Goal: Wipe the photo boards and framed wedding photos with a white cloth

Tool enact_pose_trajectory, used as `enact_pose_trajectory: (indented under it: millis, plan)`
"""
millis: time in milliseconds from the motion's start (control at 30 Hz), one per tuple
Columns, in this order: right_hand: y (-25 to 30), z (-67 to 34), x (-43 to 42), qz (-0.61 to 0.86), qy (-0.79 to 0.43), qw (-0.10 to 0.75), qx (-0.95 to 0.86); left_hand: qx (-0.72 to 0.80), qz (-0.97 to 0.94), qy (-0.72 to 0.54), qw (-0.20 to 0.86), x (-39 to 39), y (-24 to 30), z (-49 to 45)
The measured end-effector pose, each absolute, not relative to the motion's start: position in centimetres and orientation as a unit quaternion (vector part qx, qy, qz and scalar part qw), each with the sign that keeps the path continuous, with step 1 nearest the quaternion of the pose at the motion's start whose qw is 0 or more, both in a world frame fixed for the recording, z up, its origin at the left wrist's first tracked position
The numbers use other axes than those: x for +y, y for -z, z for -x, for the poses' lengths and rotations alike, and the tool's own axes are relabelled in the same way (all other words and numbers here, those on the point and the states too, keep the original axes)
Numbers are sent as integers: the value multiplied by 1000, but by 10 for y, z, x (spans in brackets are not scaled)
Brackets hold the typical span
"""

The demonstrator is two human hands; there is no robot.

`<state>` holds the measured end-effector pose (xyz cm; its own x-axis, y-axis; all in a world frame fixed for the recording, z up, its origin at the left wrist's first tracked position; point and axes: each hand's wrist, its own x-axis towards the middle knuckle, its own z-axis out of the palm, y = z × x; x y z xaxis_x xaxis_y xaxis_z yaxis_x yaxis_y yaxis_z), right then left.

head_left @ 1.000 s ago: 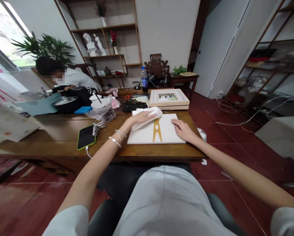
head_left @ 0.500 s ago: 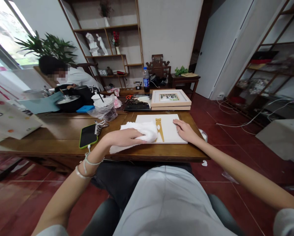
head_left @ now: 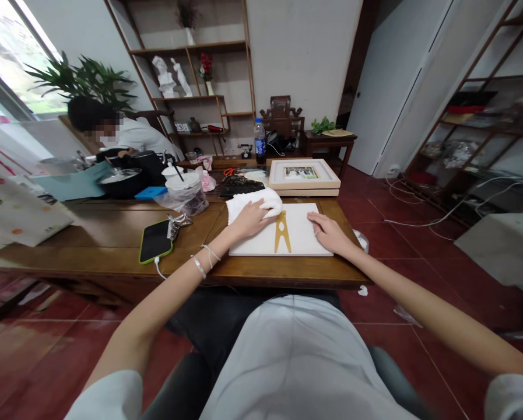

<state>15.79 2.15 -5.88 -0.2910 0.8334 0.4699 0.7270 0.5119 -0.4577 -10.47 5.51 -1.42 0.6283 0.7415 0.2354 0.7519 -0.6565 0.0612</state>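
White cloth point(head_left: 253, 201) is grasped under the left hand point(head_left: 251, 220), at the far left part of the white board point(head_left: 302, 236); half a second ago it was nearer the front edge. Right hand point(head_left: 326, 230), not clenched, stays on the board's right side. Between them, the yellow shape point(head_left: 283, 231) shows more fully. Wooden table point(head_left: 265, 269) carries everything.

Cloth point(head_left: 242, 204) is plain wht; board point(head_left: 302, 233) also wht, w/ a mustard-yel. A-like shape point(head_left: 286, 234) on it. Table point(head_left: 261, 268): med. brn. Phone point(head_left: 155, 242): blk screen, lime-grn edge; cable point(head_left: 160, 269) wht. Frame point(head_left: 305, 185): pale wood tone, wht mat. Bottle point(head_left: 260, 146): blue cap & label, dk contents. Flat box point(head_left: 151, 193): brt blue. Carton point(head_left: 25, 204): wht w/ red & orange dots. Shirt point(head_left: 287, 350): pale grey. Floor point(head_left: 396, 245): dk red, paler lines btwn tiles. Plant point(head_left: 84, 81): grn.
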Motion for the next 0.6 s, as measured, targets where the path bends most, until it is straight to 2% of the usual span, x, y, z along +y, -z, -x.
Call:
enact_pose_trajectory:
  millis: [200, 600]
  plan:
    - [61, -159, 23, 483, -81, 350, -799, -400, 909, 118, 21, 42, 13, 95]
    - [63, -159, 24, 482, -78, 357, -797, -278, 959, 61, 2, -60, 1, 93]
